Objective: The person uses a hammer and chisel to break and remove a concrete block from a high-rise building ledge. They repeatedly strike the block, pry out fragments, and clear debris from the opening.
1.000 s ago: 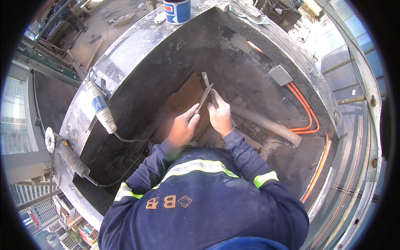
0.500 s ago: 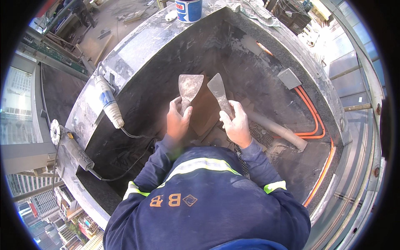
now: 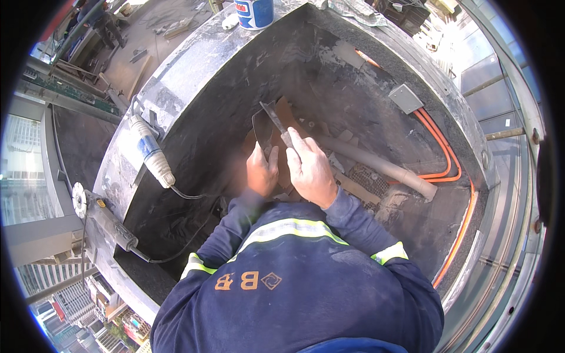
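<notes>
In my left hand [image 3: 261,172] is a putty knife [image 3: 261,130], its wide blade up and in shade, so that mostly its edge shows. My right hand [image 3: 312,172] grips a second putty knife [image 3: 275,120], seen nearly edge-on and slanting up to the left. Its tip lies across the top of the left blade; whether the two touch, I cannot tell. Both hands are close together over the dusty inside of a dark, walled trough [image 3: 235,97].
Along the left rim lie an angle grinder [image 3: 109,220] and a white-and-blue cable connector [image 3: 151,150]. A bucket [image 3: 254,14] stands on the far rim. Right: a grey junction box [image 3: 406,98], orange conduits [image 3: 440,147], a loose tube [image 3: 382,165]. Another person [image 3: 99,22] is far left.
The two putty knives were apart with blades side by side. My right hand has moved left, bringing its knife across the left one, and both knives have turned.
</notes>
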A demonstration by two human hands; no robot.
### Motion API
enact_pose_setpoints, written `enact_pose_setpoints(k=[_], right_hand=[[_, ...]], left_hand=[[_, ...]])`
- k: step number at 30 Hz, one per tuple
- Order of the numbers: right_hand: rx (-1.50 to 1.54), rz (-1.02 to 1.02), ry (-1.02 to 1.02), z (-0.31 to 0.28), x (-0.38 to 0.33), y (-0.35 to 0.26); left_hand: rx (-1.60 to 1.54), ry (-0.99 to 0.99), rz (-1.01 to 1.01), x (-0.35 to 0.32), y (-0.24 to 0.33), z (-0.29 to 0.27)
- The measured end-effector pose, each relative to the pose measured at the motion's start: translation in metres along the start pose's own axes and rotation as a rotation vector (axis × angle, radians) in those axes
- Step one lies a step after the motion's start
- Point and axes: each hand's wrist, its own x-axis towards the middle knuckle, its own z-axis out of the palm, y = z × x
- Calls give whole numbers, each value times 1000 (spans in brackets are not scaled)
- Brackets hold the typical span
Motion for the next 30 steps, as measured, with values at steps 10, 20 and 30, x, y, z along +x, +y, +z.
enact_pose_setpoints(k=[10,20,30], right_hand=[[163,-77,-28,-43,-2,-29],[-242,-55,-75,-77,33,58],[-438,-35,-370,-133,23,-11]], left_hand=[[176,122,143,4,-14,-8],[597,100,518,10,-4,-30],[904,-89,556,11,16,-47]])
